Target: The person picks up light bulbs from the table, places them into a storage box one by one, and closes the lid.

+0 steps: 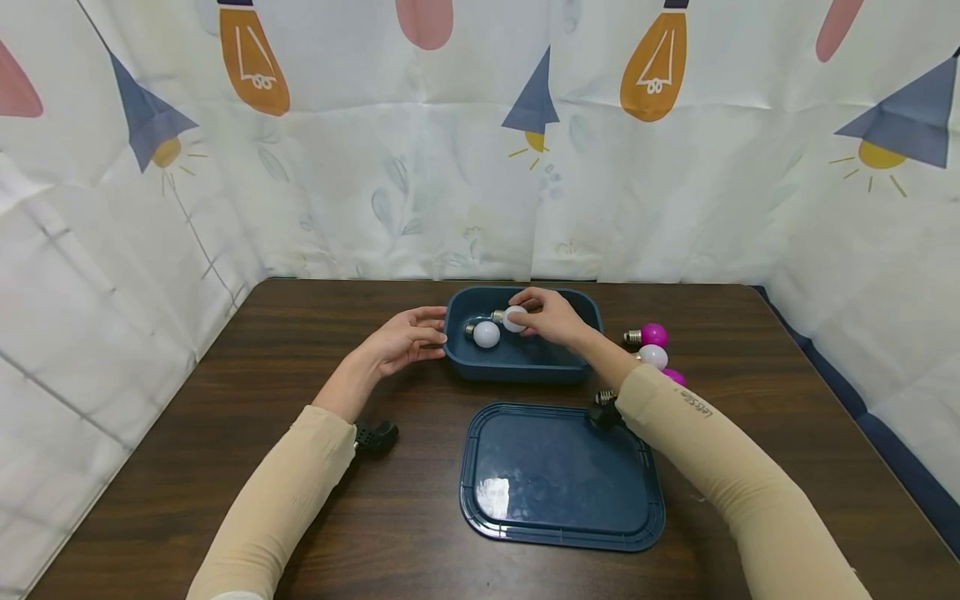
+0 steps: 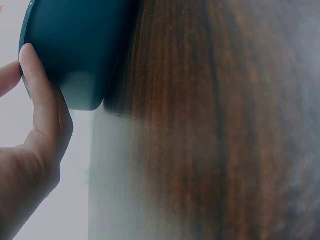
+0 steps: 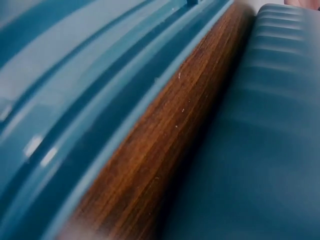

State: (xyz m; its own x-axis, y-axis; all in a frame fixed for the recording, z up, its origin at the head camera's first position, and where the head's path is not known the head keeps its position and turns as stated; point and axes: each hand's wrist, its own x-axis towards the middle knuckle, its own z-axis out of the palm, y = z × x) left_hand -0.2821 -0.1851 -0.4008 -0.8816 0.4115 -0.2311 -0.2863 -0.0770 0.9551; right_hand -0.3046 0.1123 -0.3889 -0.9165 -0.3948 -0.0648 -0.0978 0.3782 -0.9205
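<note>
Person at a dark wood worktop (image 1: pixel 375 533), both hands at a blue bin (image 1: pixel 517 372), center of the frame. Right hand (image 1: pixel 553 318): fingers curled, pinching a white bulb (image 1: pixel 515 319) by its globe, metal base pointing left; it's within the bin's outline, can't tell from here if it touches the bottom. Second white bulb (image 1: pixel 487 335) lies in the bin just left of that one. Left hand (image 1: pixel 408 337): fingers loosely extended, tips touching the bin's left end, no bulb held. Blue lid (image 1: pixel 562 475) flat on the worktop, lower center, under the right forearm at its upper right corner. Right of the bin, mid-right: magenta bulb (image 1: pixel 655 335), then a third white bulb (image 1: pixel 653 357), then another magenta bulb (image 1: pixel 674 377) partly behind the sleeve. Lamp-print curtain (image 1: pixel 322 183) across the top.
</note>
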